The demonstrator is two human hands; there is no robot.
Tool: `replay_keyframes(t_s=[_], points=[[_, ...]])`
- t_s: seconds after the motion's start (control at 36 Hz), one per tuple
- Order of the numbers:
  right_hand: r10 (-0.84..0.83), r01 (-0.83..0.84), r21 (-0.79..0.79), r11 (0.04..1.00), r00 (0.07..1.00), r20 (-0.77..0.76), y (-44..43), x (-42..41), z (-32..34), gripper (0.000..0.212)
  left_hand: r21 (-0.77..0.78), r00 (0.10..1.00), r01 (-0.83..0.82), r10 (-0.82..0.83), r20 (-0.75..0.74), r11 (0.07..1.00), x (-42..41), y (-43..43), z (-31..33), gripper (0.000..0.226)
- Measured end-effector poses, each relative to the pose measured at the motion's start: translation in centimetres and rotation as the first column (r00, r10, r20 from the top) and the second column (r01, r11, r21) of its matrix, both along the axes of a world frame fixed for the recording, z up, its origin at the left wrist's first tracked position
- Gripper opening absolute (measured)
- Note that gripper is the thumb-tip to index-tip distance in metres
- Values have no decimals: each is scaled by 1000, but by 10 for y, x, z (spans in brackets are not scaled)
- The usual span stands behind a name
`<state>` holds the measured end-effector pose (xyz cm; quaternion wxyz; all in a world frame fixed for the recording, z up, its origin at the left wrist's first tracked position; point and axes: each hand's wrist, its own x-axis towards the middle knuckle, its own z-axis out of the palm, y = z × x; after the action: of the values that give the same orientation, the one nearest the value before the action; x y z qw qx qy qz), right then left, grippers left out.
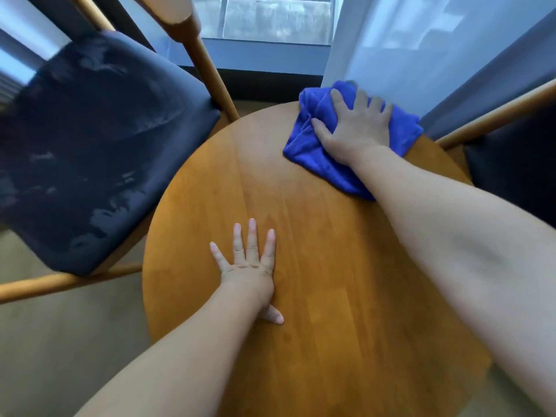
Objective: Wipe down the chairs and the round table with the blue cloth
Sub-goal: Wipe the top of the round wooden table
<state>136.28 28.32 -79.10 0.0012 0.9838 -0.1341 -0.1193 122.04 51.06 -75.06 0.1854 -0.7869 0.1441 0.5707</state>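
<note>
Beside the left chair point(99, 152), our left hand point(249, 266) lies flat, fingers spread, bracing on the counter point(346, 296). Our right hand point(358, 124) presses the blue cloth point(313, 152), fingers straight, at the far rim. We judge we are mid-wipe; next should be a sweep toward us.

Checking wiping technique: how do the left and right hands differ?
The left hand lies on bare wood of the round table, fingers spread; the right hand presses the blue cloth. The left hand sits nearer the person, the right hand at the far edge. Both lie flat, palm down.
</note>
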Motion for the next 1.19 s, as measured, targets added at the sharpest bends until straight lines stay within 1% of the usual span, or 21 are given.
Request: replay_keyframes(t_s=[0.08, 0.19, 0.33, 0.42, 0.56, 0.69, 0.92, 1.06, 1.19], points=[[70, -70, 34, 997, 997, -13, 27, 15, 1, 87, 3, 1000, -1, 1, -7, 1000, 1, 0, -1, 147], [177, -177, 66, 982, 984, 3, 69, 29, 2, 91, 11, 1000, -2, 2, -16, 1000, 2, -1, -3, 147], [339, -340, 123, 932, 940, 34, 123, 31, 0, 93, 10, 1000, -6, 6, -8, 1000, 2, -1, -5, 147], [365, -366, 126, 922, 930, 31, 134, 31, -1, 90, -9, 1000, 0, 0, 0, 1000, 2, 0, -4, 148], [344, -345, 135, 929, 938, 28, 127, 31, -2, 83, -10, 1000, 0, 0, 7, 1000, 1, 0, -4, 151], [316, -317, 138, 938, 948, 32, 119, 35, -2, 80, -12, 1000, -1, 2, 14, 1000, 1, 0, -4, 150], [88, -88, 75, 993, 996, 6, 44, 38, -2, 74, -10, 1000, 2, -2, 7, 1000, 1, 0, 0, 149], [-27, 26, 60, 998, 999, 21, 1, 21, -4, 74, -6, 1000, -4, 4, 15, 1000, 1, -1, 1, 148], [-98, 96, 61, 993, 995, 27, -31, -2, -3, 75, -3, 1000, -13, 13, 20, 1000, 0, -1, 4, 149]])
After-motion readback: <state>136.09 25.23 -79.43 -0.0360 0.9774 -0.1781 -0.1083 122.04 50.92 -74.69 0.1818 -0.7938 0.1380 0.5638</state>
